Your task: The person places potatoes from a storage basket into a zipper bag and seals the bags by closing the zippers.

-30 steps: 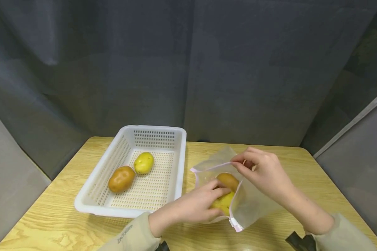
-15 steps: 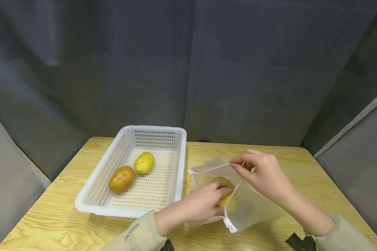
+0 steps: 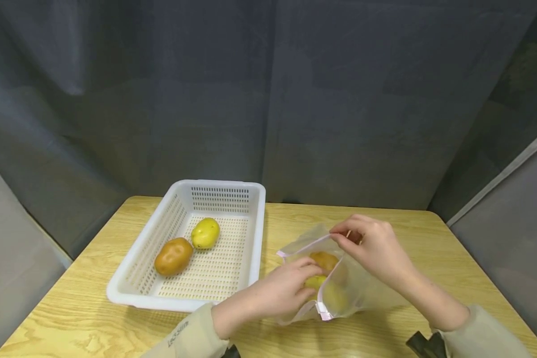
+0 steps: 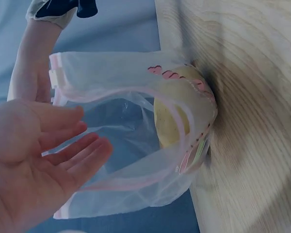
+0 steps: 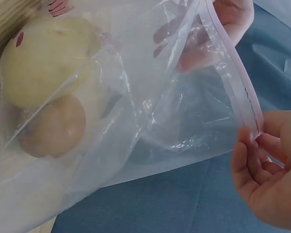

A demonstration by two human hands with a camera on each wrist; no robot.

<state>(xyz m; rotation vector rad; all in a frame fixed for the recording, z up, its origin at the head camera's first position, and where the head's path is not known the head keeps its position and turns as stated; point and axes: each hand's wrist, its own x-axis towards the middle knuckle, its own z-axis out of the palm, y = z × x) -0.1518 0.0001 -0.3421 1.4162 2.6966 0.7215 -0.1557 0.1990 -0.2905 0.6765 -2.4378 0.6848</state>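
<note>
Left hand: I have my left hand [image 3: 291, 286] at the gaping mouth of the bag, fingers loosely extended and gripping nothing; whether they touch the plastic, I cannot tell.
Right hand: my right hand [image 3: 373, 243] pinches the pink-edged rim between thumb and fingers, on the right side of the mouth.
Clear bag: the bag [image 3: 369, 291] sits on the right half of the desk [image 3: 62, 291], its mouth facing left; my left wrist camera shows pink print on it.
Bag's contents: I make out a yellow potato [image 3: 315, 282] and, on its far side, a brown potato [image 3: 324, 261].
White basket: the perforated basket [image 3: 161, 302] stands left of the bag.
Basket's contents: a second brown potato [image 3: 173, 256] lies nearer me and left, a second yellow potato [image 3: 205, 233] just beyond it to the right.
Backdrop: dark cloth [image 3: 268, 99] hangs behind the desk.
</note>
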